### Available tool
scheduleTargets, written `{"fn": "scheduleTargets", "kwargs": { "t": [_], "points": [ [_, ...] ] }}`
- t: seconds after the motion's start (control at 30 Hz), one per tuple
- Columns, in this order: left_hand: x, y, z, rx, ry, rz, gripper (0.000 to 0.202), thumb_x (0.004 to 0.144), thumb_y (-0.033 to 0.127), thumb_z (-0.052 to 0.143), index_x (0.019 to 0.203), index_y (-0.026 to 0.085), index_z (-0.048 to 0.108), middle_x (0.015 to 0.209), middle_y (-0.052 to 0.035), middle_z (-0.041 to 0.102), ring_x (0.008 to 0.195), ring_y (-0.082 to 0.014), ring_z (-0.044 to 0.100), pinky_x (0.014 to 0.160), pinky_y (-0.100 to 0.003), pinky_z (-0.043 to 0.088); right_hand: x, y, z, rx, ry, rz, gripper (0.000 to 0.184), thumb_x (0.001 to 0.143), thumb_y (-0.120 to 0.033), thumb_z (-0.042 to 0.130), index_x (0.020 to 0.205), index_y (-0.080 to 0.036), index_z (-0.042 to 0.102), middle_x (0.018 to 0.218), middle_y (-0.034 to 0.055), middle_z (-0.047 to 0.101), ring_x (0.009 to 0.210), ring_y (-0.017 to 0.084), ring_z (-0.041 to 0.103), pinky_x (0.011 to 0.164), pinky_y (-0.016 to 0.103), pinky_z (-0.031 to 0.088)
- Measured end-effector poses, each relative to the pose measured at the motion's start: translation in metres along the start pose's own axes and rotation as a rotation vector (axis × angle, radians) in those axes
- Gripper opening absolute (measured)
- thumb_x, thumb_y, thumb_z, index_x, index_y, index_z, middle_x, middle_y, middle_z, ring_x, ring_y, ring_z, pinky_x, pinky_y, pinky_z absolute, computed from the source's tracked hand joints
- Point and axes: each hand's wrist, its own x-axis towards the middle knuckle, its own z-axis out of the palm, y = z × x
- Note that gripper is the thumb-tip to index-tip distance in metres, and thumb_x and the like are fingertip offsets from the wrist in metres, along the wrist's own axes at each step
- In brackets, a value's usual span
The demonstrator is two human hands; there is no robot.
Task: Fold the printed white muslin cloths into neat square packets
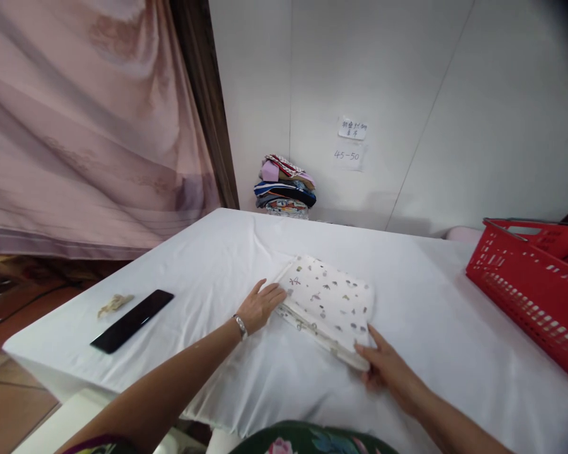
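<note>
A folded white cloth (329,296) printed with small scattered motifs lies on the white-covered table (194,265) in front of me. Its near edge shows several stacked layers. My left hand (260,306), with a silver bracelet at the wrist, rests with outstretched fingers on the cloth's left corner. At the near right corner, my right hand (383,359) pinches the folded edge, thumb on top and the other fingers partly hidden beneath.
A red plastic basket (530,284) stands at the table's right side. To the left lie a black phone (132,320) and a small beige crumpled item (115,304). Behind the far edge rises a stack of folded fabrics (286,186) against the wall. A pink curtain (85,126) hangs at left.
</note>
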Motion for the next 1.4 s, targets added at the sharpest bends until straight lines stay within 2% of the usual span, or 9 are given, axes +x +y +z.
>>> {"fn": "scheduleTargets", "kwargs": {
  "t": [0.07,0.13,0.2,0.3,0.43,0.57,0.8,1.07,1.4],
  "points": [
    [-0.006,-0.005,0.000,0.002,-0.005,-0.023,0.044,0.083,0.007,0.035,0.120,0.023,0.050,0.119,-0.0020,0.056,0.121,-0.0192,0.039,0.106,-0.046,0.017,-0.010,0.016,0.005,-0.089,-0.035,0.024,0.088,0.073,-0.050,0.055,0.140,-0.020,0.006,0.055,-0.0025,0.058,0.039,0.013,0.052,0.036,0.022,0.038],
    [-0.010,-0.004,0.000,0.002,-0.009,-0.060,0.047,0.081,0.006,0.035,0.121,0.024,0.049,0.121,-0.0016,0.055,0.122,-0.0198,0.037,0.106,-0.046,0.018,-0.012,0.020,-0.003,-0.233,-0.004,-0.057,0.076,0.073,-0.049,0.054,0.136,-0.017,0.026,0.059,-0.0012,0.059,0.040,0.012,0.051,0.038,0.023,0.040],
    [-0.010,0.002,0.000,0.000,0.005,-0.101,0.050,0.078,0.004,0.036,0.123,0.023,0.048,0.124,-0.0020,0.053,0.123,-0.0207,0.036,0.106,-0.046,0.019,-0.005,0.010,-0.016,-0.409,0.102,-0.222,0.057,0.075,-0.048,0.050,0.122,-0.016,0.049,0.060,-0.0004,0.059,0.047,0.013,0.053,0.045,0.025,0.043],
    [-0.008,0.017,0.001,-0.013,0.039,-0.106,0.055,0.075,0.002,0.036,0.126,0.021,0.045,0.129,-0.0032,0.049,0.124,-0.0210,0.034,0.106,-0.047,0.018,0.012,-0.020,-0.022,-0.612,0.198,-0.450,0.041,0.079,-0.045,0.044,0.108,-0.020,0.059,0.077,0.0025,0.064,0.069,0.016,0.059,0.062,0.028,0.048],
    [-0.006,0.030,0.004,-0.042,0.046,-0.056,0.057,0.074,0.001,0.034,0.128,0.017,0.042,0.133,-0.0060,0.044,0.125,-0.0205,0.033,0.106,-0.047,0.020,0.047,-0.057,0.019,-0.822,0.088,-0.696,0.041,0.084,-0.039,0.039,0.119,-0.023,0.051,0.124,0.0056,0.051,0.110,0.020,0.049,0.087,0.034,0.044],
    [-0.007,0.029,0.009,-0.103,0.001,0.012,0.056,0.074,0.002,0.034,0.128,0.016,0.042,0.132,-0.0074,0.045,0.125,-0.0197,0.034,0.104,-0.045,0.026,0.100,-0.078,0.075,-1.102,-0.027,-0.910,0.050,0.084,-0.035,0.038,0.131,-0.016,0.039,0.139,0.0094,0.033,0.130,0.021,0.024,0.105,0.039,0.024],
    [-0.012,0.028,0.020,-0.223,0.001,-0.053,0.057,0.073,0.004,0.038,0.128,0.017,0.042,0.131,-0.0072,0.046,0.125,-0.0192,0.035,0.104,-0.045,0.027,0.185,-0.090,0.088,-1.444,-0.005,-0.643,0.069,0.084,-0.057,0.028,0.138,-0.014,0.022,0.146,0.0087,0.017,0.133,0.025,0.009,0.105,0.046,0.007],
    [-0.010,0.031,0.018,-0.290,-0.007,-0.087,0.057,0.072,0.004,0.039,0.127,0.017,0.044,0.131,-0.0066,0.045,0.125,-0.0199,0.035,0.105,-0.045,0.027,0.197,-0.092,0.092,-1.458,-0.009,-0.759,0.068,0.085,-0.058,0.019,0.139,-0.017,0.018,0.147,0.0065,0.012,0.134,0.022,0.003,0.106,0.042,0.001],
    [-0.011,0.030,0.021,-0.310,0.006,-0.103,0.054,0.072,0.007,0.040,0.126,0.017,0.045,0.130,-0.0066,0.047,0.125,-0.0193,0.035,0.105,-0.045,0.026,0.207,-0.096,0.093,-1.406,-0.077,-0.686,0.066,0.086,-0.057,0.019,0.140,-0.018,0.018,0.147,0.0042,0.013,0.134,0.019,0.007,0.106,0.039,0.006]
  ]
}}
